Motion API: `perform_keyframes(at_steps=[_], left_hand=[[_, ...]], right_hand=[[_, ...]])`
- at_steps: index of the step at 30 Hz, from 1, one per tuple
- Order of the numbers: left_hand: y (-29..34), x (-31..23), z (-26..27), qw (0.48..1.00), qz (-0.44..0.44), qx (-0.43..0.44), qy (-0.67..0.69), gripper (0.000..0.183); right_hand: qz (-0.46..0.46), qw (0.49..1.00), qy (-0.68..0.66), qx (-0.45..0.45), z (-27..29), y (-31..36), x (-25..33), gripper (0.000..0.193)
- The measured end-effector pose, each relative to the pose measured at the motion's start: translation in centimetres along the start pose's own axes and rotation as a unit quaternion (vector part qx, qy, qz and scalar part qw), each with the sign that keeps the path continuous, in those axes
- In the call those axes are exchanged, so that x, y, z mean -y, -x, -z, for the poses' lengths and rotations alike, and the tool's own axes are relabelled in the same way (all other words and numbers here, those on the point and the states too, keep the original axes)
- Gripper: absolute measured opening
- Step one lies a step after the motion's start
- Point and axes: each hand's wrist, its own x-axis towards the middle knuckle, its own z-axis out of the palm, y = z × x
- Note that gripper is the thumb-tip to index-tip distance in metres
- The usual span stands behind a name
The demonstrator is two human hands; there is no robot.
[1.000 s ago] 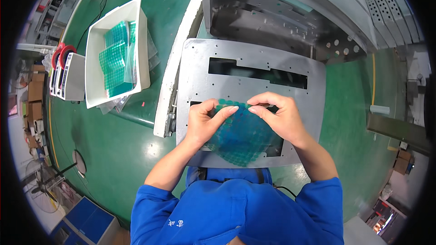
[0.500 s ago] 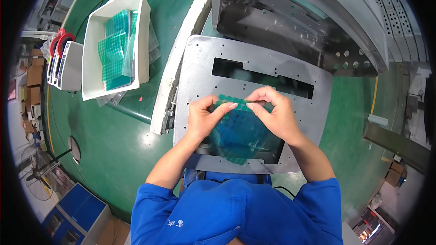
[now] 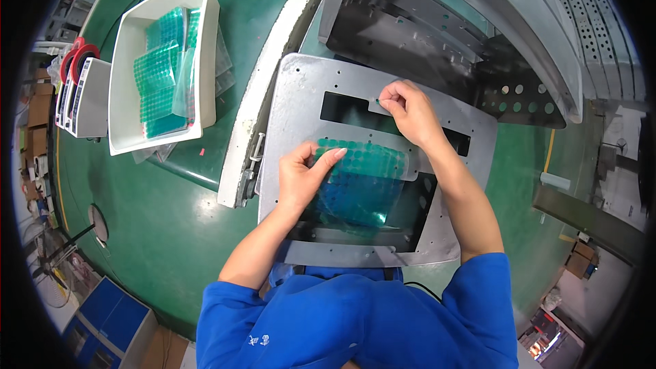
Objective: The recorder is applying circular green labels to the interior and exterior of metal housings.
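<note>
My left hand (image 3: 301,174) pinches the upper left corner of a clear sheet of round green stickers (image 3: 365,188) between thumb and fingers. The sheet hangs over the large dark opening of a grey metal panel (image 3: 290,106). Farther up, my right hand (image 3: 413,116) is closed in a pinch beside the panel's upper slot. At its fingertips a small green sticker (image 3: 378,101) shows, partly covered by the fingers. Small holes dot the panel's face around both hands.
On the left, a white bin (image 3: 208,61) holds more green sticker sheets, with red-reeled dispensers (image 3: 85,89) beside it. Behind the panel stands a large grey metal housing (image 3: 417,20) with round holes. A white-edged bench (image 3: 270,72) runs along the panel's left side.
My right hand has left the sheet's edge and moved up to the panel's upper slot with a small green sticker. My left hand still holds the sheet, which now hangs flatter.
</note>
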Motion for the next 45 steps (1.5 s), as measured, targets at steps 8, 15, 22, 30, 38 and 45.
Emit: perform_keyframes(at_steps=[8, 15, 22, 30, 38, 45], left_hand=[[-0.1, 1.2, -0.1, 1.000, -0.003, 0.001, 0.021, 0.038], [0.0, 0.1, -0.1, 1.000, 0.007, 0.000, 0.012, 0.038], [0.0, 0.1, -0.2, 1.000, 0.013, -0.004, 0.021, 0.033], [0.2, -1.0, -0.4, 0.998, 0.027, -0.001, 0.057, 0.021], [0.7, -0.7, 0.5, 0.999, 0.021, 0.007, 0.048, 0.023], [3.8, -3.1, 1.7, 0.998, -0.064, 0.017, -0.009, 0.029]], right_hand=[[-0.050, 0.997, 0.045, 0.022, -0.1, -0.7, 0.3, 0.005], [-0.064, 0.996, 0.064, 0.028, -0.1, -0.9, 0.3, 0.005], [-0.077, 0.992, 0.099, 0.028, -0.2, -1.1, 0.7, 0.005], [-0.028, 0.994, 0.108, -0.015, -0.7, -0.8, 0.2, 0.007], [-0.148, 0.987, 0.056, 0.041, 1.1, -2.3, 0.9, 0.020], [0.094, 0.972, -0.167, 0.136, 3.6, 6.4, 5.0, 0.017]])
